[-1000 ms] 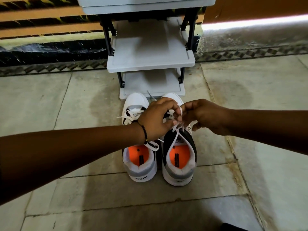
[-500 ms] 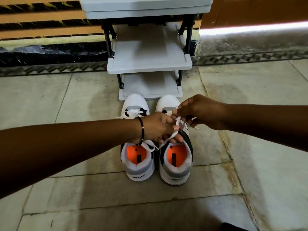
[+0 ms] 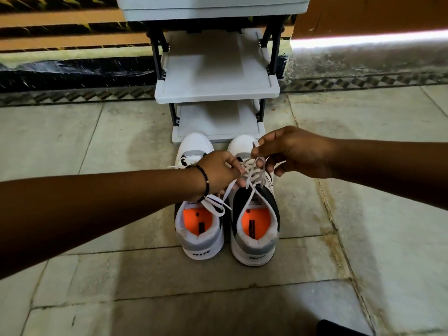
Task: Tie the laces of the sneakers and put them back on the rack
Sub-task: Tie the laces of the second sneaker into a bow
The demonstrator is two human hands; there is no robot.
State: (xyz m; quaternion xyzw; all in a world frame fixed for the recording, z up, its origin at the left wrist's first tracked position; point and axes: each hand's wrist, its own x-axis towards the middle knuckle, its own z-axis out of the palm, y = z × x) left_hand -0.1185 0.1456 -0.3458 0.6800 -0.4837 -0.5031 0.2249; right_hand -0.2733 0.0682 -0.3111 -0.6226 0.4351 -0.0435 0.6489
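Both hands (image 3: 219,172) (image 3: 294,151) pinch right sneaker's laces (image 3: 252,169).

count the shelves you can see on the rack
3: the top shelf at the frame's upper edge, the middle shelf, the bottom shelf behind the sneakers' toes. More may sit above, out of view.

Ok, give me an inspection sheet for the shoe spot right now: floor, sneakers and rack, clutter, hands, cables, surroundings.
Surface: stone tile floor, stained, with dark joints.
Job's things: left sneaker and right sneaker side by side on the floor, heels toward the camera; right sneaker's laces mid-tie; grey shoe rack right behind, visible shelves bare.
Clutter: dark object at bottom edge, unidentifiable.
Grippers: left hand and right hand each pinching lace.
Cables: nothing seen.
Surroundings: striped wall, patterned border at its base.
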